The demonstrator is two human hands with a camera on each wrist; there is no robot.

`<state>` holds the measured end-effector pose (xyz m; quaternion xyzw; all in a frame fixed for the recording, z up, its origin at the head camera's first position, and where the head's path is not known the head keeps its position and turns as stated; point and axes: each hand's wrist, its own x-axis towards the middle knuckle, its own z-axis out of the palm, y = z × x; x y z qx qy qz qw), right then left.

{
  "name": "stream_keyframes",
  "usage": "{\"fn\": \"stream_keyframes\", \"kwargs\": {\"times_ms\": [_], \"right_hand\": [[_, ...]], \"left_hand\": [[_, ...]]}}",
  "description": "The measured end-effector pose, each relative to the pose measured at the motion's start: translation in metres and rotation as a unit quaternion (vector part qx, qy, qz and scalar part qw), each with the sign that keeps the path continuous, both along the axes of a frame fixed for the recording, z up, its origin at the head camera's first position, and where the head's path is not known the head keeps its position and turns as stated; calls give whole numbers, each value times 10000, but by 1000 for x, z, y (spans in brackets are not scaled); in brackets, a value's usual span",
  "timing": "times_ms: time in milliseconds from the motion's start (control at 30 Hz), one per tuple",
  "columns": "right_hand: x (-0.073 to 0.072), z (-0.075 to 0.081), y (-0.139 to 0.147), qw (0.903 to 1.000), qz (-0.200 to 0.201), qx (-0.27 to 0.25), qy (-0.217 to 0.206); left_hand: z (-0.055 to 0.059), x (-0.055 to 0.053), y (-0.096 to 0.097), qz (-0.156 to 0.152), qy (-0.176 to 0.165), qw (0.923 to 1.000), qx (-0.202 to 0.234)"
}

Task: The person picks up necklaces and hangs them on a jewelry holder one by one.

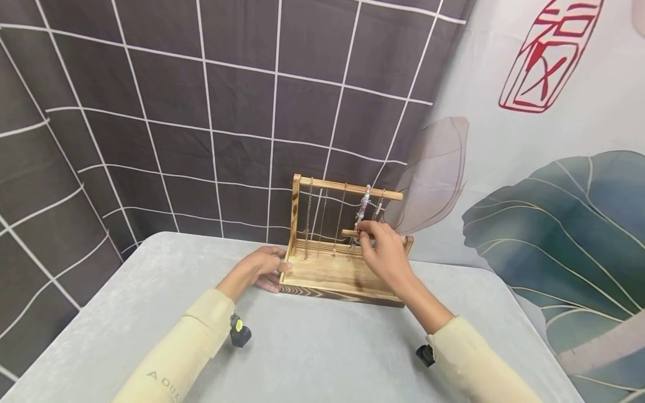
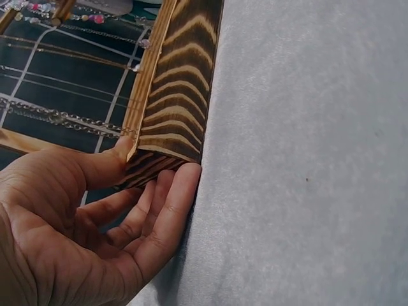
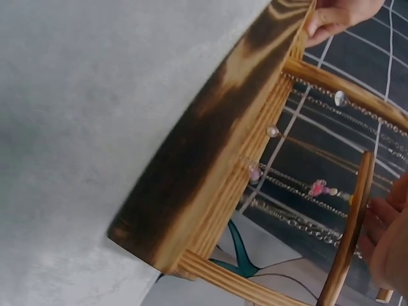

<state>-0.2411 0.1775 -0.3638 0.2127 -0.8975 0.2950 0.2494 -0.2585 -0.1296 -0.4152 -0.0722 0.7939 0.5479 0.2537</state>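
Note:
A wooden jewelry stand [image 1: 322, 274] has a tray base, a left post and a top rail. Several chains and beaded necklaces hang from the rail. My left hand [image 1: 264, 267] grips the base's left corner, its thumb over the tray edge and fingers against the outer side. At the right, my right hand [image 1: 385, 249] has curled fingers and thumb at a beaded necklace [image 1: 363, 204], beside a short wooden bar [image 1: 349, 233]. Pink beads [image 3: 319, 188] show next to this bar in the right wrist view, where the fingertips are partly hidden.
A pale grey cloth [image 1: 302, 341] covers the table under the stand. Behind it hangs a dark curtain [image 1: 242, 101] with a white grid, and a white panel [image 1: 473, 73] with leaf prints is at the right. Small black devices are at both wrists.

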Motion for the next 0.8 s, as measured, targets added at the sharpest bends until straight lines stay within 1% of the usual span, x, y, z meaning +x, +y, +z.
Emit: {"fn": "stream_keyframes", "kwargs": {"times_ms": [100, 133, 167, 233, 300, 467, 600, 800], "right_hand": [[9, -6, 2, 9975, 249, -31, 655], [13, -8, 2, 9962, 329, -21, 812], [16, -10, 3, 9948, 408, 0, 929], [24, -14, 4, 9940, 517, 41, 960], [31, -17, 5, 9957, 517, 51, 773], [44, -24, 10, 9992, 353, 152, 89], [50, -32, 16, 9990, 269, 169, -316], [55, -35, 21, 9965, 204, 214, -784]], "left_hand": [[-1, -2, 1, -11, -25, 10000, -8], [-1, -2, 1, -6, -45, 10000, -3], [-1, -3, 1, -11, -60, 10000, 6], [-1, -4, 0, -5, -71, 10000, 51], [-1, -4, -1, 20, -75, 9999, 69], [1, -4, -2, 32, -89, 9999, 62], [1, -5, -2, 13, -101, 9999, 40], [3, -5, -2, 10, -84, 10000, 14]]}}
